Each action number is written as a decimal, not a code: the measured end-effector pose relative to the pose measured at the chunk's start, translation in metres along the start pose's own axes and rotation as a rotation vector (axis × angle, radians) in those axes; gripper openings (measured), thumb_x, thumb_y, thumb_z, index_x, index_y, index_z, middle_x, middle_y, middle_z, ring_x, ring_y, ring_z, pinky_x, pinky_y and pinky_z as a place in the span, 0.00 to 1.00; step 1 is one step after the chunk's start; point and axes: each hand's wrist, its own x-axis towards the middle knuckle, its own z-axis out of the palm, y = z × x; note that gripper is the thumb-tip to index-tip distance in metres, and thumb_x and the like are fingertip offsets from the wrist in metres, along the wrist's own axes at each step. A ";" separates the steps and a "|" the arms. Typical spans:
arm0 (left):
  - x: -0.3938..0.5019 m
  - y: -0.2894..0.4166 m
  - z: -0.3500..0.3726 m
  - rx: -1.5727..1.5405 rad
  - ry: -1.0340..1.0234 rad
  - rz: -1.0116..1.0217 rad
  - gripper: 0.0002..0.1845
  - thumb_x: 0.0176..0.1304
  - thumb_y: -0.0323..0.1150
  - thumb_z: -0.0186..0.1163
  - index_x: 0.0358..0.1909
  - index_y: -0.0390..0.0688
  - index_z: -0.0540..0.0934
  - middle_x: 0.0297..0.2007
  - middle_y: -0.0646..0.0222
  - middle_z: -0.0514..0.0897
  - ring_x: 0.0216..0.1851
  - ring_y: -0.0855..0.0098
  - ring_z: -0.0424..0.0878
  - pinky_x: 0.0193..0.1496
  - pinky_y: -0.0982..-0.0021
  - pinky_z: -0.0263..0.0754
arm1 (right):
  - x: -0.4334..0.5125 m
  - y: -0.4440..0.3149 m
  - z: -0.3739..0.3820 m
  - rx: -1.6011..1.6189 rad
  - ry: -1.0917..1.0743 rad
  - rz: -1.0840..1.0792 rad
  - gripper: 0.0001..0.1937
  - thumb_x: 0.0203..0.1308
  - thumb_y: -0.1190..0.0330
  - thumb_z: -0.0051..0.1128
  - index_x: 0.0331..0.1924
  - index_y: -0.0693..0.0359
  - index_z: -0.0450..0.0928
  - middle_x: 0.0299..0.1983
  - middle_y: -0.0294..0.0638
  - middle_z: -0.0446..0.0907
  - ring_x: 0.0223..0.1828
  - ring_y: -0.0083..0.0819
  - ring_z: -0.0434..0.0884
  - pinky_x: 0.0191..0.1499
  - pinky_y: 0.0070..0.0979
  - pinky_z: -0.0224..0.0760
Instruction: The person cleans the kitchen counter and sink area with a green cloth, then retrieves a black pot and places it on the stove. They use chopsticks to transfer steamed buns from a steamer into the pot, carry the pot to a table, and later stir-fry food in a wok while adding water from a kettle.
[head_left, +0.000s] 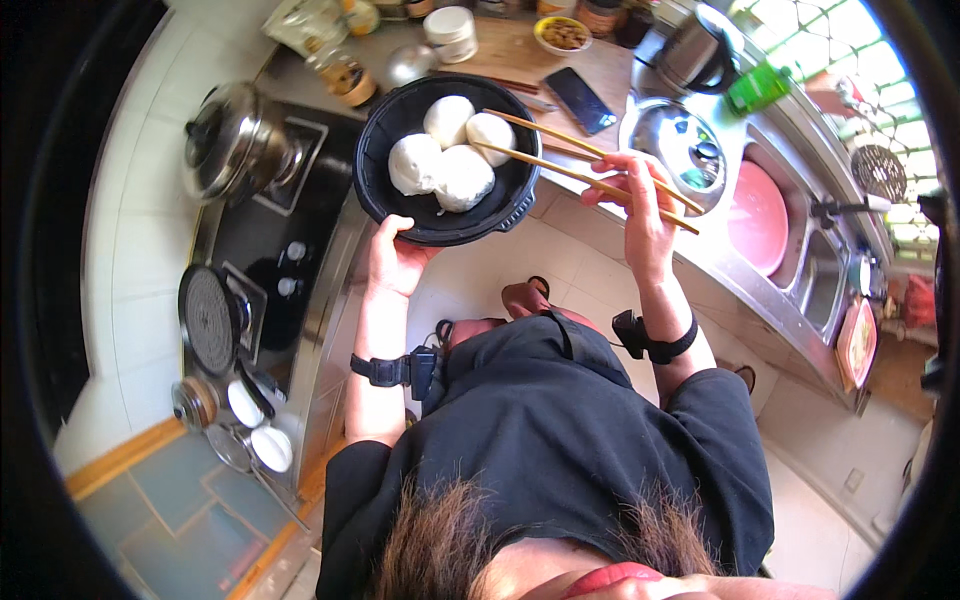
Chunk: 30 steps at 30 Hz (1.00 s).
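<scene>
My left hand (399, 251) grips the near rim of a round black bowl (367, 196), thumb over the edge and fingers partly hidden beneath. Several white steamed buns (416, 163) lie inside it, pressed close together. In my right hand (641, 191) is a pair of wooden chopsticks (551, 171); their tips are spread and reach over the bowl's right side, at the small bun (491, 139). Whether the tips touch that bun, I cannot tell.
A lidded steel pot (232, 142) and a black frying pan (208, 321) stand on the stove to the left. Beyond the bowl, a smartphone (580, 100) lies on a wooden board (510, 45). At right are a steel lid (675, 142) and a pink basin (757, 217) in the sink.
</scene>
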 end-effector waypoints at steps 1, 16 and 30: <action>0.015 -0.004 0.009 0.014 -0.035 -0.039 0.23 0.56 0.31 0.57 0.55 0.34 0.75 0.51 0.54 0.82 0.53 0.56 0.81 0.55 0.49 0.80 | 0.002 -0.003 -0.013 0.021 0.080 -0.046 0.14 0.78 0.65 0.43 0.49 0.68 0.76 0.42 0.47 0.83 0.33 0.32 0.86 0.40 0.27 0.82; 0.180 -0.079 0.163 0.337 -0.576 -0.617 0.31 0.52 0.28 0.58 0.62 0.36 0.73 0.57 0.56 0.81 0.56 0.56 0.81 0.61 0.49 0.77 | -0.047 -0.031 -0.070 -0.269 0.771 -0.235 0.16 0.77 0.64 0.44 0.47 0.70 0.78 0.38 0.47 0.85 0.36 0.32 0.86 0.44 0.28 0.80; 0.068 -0.261 0.278 0.755 -0.972 -0.873 0.16 0.56 0.27 0.58 0.48 0.36 0.78 0.44 0.60 0.85 0.45 0.63 0.85 0.51 0.54 0.80 | -0.265 -0.069 -0.109 -0.318 1.491 -0.592 0.17 0.79 0.61 0.39 0.36 0.65 0.70 0.34 0.41 0.74 0.32 0.31 0.82 0.40 0.29 0.78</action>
